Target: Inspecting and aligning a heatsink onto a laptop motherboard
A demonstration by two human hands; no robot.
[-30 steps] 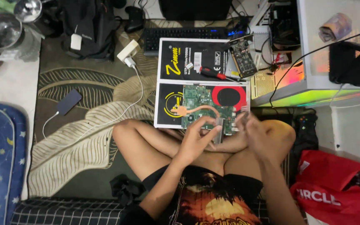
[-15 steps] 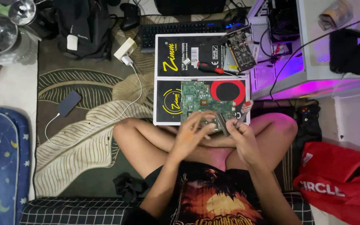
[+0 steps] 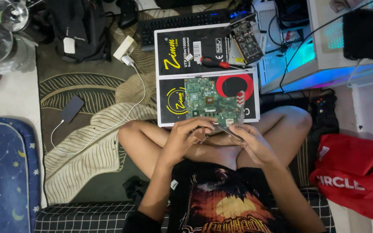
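Here, everything is placed against the green circuit board, which lies on the nearer of two black boxes in front of the seated person's crossed legs. Far to the left of the board sits a dark phone on a leaf-patterned mat, its white cable running up to a white charger up and left of the board. Just below the board's near edge, the left hand curls its fingers around a small brownish part; how tightly they close on it I cannot tell. Right beside it, still under the board's near edge, the right hand pinches a thin flat metal strip between thumb and fingers, the strip slanting toward the left hand. Above the board, on the farther box, lies a red-handled screwdriver. Well to the right of the board rests a red bag.
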